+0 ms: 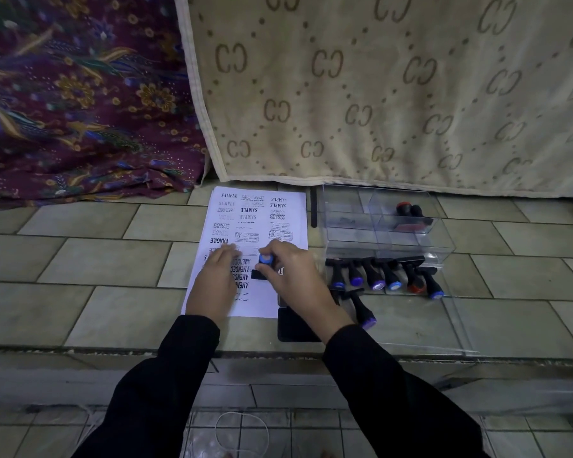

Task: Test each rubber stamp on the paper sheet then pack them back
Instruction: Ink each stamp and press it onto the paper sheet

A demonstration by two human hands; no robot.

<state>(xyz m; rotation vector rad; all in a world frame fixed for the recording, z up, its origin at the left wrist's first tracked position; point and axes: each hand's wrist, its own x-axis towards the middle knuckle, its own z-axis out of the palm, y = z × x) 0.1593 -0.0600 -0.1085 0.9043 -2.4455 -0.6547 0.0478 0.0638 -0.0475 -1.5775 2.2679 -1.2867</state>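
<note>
A white paper sheet [272,206] covered with stamped words lies on the tiled floor. My left hand [215,279] rests flat on its left part, fingers straight. My right hand [288,272] grips a black rubber stamp with a blue cap [264,259], base down on the paper. Several more black stamps with blue, purple and red caps [382,276] lie in a row to the right, and one stamp [361,309] lies nearer me. A clear plastic box [361,223] behind them holds one red-capped stamp [407,213].
A black ink pad [295,325] lies under my right wrist. The box's clear lid [460,322] lies flat at the right. A beige patterned cloth [377,94] and a purple floral cloth [80,94] hang behind. A floor step edge [80,353] runs close to me.
</note>
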